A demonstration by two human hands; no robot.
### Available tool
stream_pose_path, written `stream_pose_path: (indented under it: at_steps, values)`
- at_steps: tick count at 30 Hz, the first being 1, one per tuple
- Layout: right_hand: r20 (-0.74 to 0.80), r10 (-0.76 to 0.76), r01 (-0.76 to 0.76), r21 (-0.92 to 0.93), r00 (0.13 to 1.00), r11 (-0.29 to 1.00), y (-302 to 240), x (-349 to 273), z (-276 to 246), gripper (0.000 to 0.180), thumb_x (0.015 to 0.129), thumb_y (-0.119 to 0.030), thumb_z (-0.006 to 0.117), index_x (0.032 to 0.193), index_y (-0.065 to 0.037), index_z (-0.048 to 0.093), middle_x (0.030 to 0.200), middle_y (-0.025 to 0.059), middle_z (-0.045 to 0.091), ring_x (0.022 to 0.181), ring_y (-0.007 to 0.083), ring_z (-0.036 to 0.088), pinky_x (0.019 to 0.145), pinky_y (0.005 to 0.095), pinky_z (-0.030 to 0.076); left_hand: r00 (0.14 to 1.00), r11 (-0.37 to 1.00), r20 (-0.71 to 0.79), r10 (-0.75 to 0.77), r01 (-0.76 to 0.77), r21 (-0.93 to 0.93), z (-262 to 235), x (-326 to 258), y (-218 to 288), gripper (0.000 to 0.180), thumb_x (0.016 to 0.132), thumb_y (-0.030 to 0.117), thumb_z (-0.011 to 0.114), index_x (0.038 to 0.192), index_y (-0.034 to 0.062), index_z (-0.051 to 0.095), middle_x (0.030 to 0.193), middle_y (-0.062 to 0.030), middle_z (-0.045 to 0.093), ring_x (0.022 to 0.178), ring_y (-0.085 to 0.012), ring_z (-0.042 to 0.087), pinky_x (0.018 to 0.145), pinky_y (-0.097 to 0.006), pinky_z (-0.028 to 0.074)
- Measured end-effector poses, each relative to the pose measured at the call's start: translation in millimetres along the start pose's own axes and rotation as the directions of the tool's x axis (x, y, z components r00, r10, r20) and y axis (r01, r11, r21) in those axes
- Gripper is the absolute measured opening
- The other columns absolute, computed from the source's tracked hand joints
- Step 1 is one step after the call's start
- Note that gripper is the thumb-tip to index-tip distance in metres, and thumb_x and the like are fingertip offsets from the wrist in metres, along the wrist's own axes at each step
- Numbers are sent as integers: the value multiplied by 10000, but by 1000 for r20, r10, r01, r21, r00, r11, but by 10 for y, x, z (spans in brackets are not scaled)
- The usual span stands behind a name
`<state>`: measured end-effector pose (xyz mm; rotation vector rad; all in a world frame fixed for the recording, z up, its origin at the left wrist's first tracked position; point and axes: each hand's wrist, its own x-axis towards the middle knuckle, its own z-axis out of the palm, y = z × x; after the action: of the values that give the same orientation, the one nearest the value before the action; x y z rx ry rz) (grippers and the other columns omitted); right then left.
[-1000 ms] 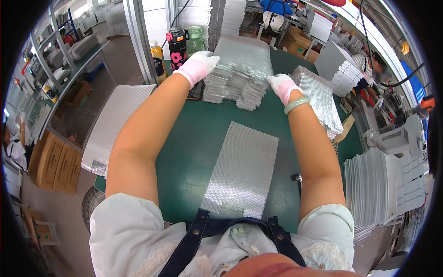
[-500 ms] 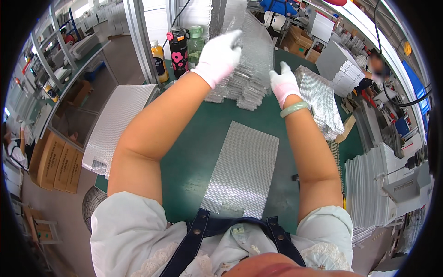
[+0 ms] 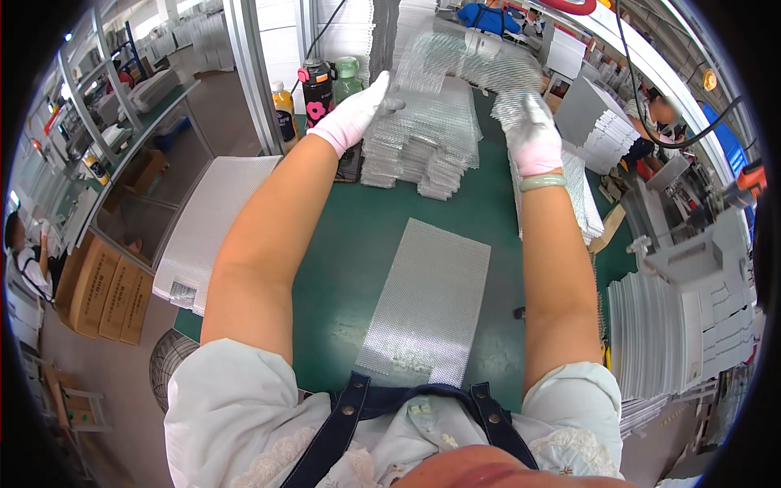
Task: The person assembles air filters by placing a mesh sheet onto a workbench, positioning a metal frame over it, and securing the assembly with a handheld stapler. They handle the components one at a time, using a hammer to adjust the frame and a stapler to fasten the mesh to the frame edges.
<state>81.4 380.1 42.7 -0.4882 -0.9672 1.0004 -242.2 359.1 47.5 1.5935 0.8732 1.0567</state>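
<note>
The left hand [image 3: 355, 114], in a white and pink work glove, is raised over the far side of the bench, its fingers closed on the left edge of a clear, dimpled plastic sheet [image 3: 455, 57]. The right hand [image 3: 533, 134], gloved the same way and wearing a pale green bangle at the wrist, grips the sheet's right edge, so the sheet hangs stretched between the two hands, lifted above a fanned stack of similar clear sheets [image 3: 427, 146]. The hands are well apart, each pinching the sheet rather than spread flat.

Nearer the person, a single flat rectangular textured sheet [image 3: 429, 301] lies on the green bench top [image 3: 342, 244], between the forearms. Another pile of sheets [image 3: 582, 199] sits just right of the right forearm. At the bench's left edge lies a large white mesh panel [image 3: 207, 224]. Bottles [image 3: 317, 85] stand at the back left, beside the stack. White stacked panels [image 3: 651, 342] fill the right side, and brown cardboard boxes [image 3: 106, 289] sit on the floor at left.
</note>
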Motion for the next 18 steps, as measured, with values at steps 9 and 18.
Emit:
stream_pose_path:
  at_steps: [9, 18]
  values:
    - [156, 143, -135, -63, 977, 989, -863, -1378, 41, 150, 898, 15, 639, 1045, -6, 616, 1002, 92, 686, 947, 207, 671, 892, 354, 535, 917, 943, -219, 332, -331, 42, 699, -911, 726, 481, 1005, 373, 534, 1243, -40, 598, 1107, -66, 665, 984, -141, 594, 905, -270, 451]
    - [-197, 30, -183, -827, 980, 532, -840, -3688, -249, 224, 930, -198, 685, 925, 23, 648, 706, 15, 592, 630, 76, 525, 589, 244, 455, 886, 765, -349, 306, -11, 643, 1619, -2613, -360, 340, 909, 306, 687, 1050, -3, 664, 775, -95, 697, 654, -220, 662, 636, -325, 516]
